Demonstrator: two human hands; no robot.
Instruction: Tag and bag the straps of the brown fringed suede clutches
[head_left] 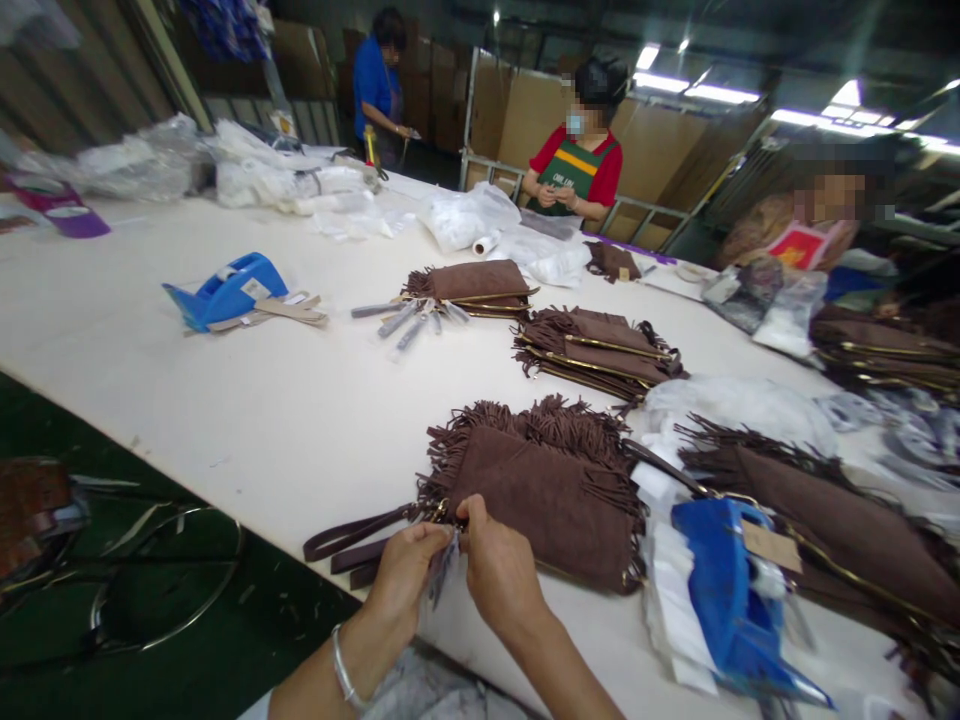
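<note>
A brown suede fringed bag [540,480] lies flat near the front edge of the long white table [247,400]. Its dark brown strap [352,540] trails off to the left. My left hand [405,575] and my right hand [499,570] meet at the bag's near left corner, beside its gold clasp. Both hands are closed in a pinch on a small pale tag or clear wrapper [444,565] between them. A silver bangle sits on my left wrist.
Stacks of the same fringed bags [596,350] [472,283] lie further back, more at the right [840,530]. Blue tape dispensers [229,288] [731,590], plastic bags [465,215], small grey packets [409,320]. Three people work across the table. A metal stool frame [161,580] stands left.
</note>
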